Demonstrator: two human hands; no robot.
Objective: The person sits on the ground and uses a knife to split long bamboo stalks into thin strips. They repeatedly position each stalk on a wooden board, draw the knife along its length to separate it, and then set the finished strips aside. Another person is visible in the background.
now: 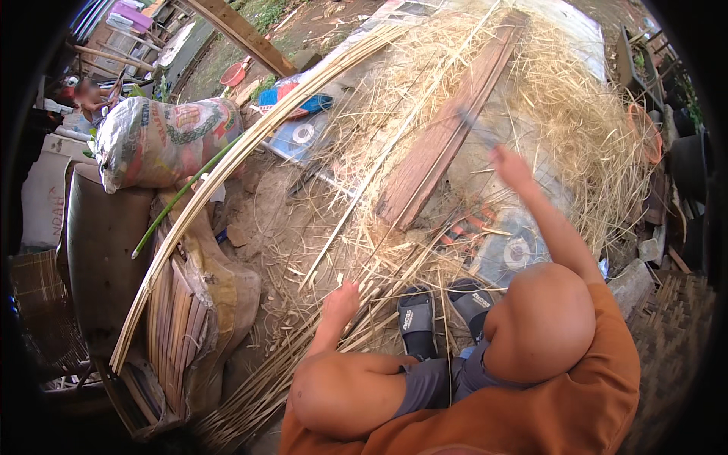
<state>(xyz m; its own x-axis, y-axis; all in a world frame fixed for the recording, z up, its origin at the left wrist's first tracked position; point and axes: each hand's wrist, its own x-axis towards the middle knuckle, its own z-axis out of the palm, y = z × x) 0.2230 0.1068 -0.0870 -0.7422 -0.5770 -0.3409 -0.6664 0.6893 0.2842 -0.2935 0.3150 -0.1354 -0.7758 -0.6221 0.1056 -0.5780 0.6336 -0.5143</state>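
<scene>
Beside a reddish-brown plank [431, 148]: right hand [514, 168] reaching out with a tool [479, 132], left hand [340, 305] curled low

Out in front of you, the plank slants away across the ground [265, 197], with pale shavings [607, 136] strewn around it, most thickly to its right. Your right hand is closed around the tool; blur hides its exact shape, though its far end overlaps the plank's right side. Your left hand sits beyond your left knee [341, 394], fingers curled in; I cannot tell whether it grips a strip. Long pale strips [265, 398] lie just beside that hand and run down past the knee. Farther left, a curved bundle of strips [265, 127] arches past a stuffed sack [174, 144], with a green stem [182, 201] close alongside. Your dark sandals [417, 322] are near the plank's close end.
</scene>
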